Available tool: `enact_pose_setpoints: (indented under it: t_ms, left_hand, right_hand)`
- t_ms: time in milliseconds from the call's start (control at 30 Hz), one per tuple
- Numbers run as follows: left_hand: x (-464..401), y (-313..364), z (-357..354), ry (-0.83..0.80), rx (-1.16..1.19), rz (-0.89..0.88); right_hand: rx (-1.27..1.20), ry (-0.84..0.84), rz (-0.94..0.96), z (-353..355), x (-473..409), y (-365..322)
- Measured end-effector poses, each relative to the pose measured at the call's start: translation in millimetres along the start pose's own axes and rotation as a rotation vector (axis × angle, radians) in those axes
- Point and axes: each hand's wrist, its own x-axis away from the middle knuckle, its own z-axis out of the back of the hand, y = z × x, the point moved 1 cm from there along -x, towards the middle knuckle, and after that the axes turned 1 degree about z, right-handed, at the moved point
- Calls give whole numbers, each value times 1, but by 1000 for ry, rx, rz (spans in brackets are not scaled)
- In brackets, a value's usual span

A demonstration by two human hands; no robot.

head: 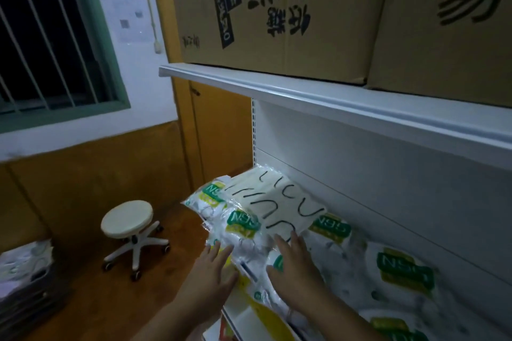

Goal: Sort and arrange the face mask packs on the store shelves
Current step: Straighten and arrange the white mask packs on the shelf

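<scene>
hands: my left hand and right hand lie flat, fingers straight, on the packs | packs: heaped at the shelf's left end, overhanging | risk: pushing sideways likely slides slick bags off onto the floor

Open gap between the white metal upper shelf at 1 o'clock and the overlapping clear plastic N95 mask packs covering the lower shelf from 3 to 6 o'clock. White shelf back panel closes the rear. Open floor at 9 o'clock holds a cream round wheeled stool.
</scene>
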Motion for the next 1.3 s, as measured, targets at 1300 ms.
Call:
enact_pose_setpoints:
  t_ms: [1300]
  left_hand:
    - [-221, 34, 40, -823, 815, -19]
  right_hand:
    - [8, 662, -343, -40, -90, -56]
